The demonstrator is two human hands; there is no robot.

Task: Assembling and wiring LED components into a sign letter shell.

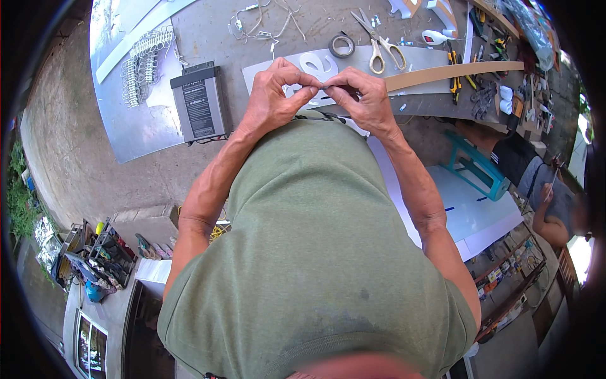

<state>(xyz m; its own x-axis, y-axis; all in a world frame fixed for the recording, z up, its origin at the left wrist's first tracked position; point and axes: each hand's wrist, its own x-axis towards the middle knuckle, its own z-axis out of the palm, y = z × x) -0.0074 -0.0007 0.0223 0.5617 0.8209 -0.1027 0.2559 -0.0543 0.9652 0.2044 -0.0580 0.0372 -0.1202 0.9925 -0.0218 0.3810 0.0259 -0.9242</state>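
Over the near edge of the table, my left hand and my right hand meet fingertip to fingertip. Each is closed in a pinch, thumb against forefinger. Something small and dark sits between the fingertips, too small to make out. Just beyond the hands, a white curved cut-out lies on a pale sheet. A roll of black tape is farther back, beside scissors with cream handles. Thin white wires with small modules lie at the far side.
A grey power supply box stands left, near strings of small modules. To the right are a long brown strip, a white bottle, pliers and a grey glove. Beyond a teal stool, another person is at the right.
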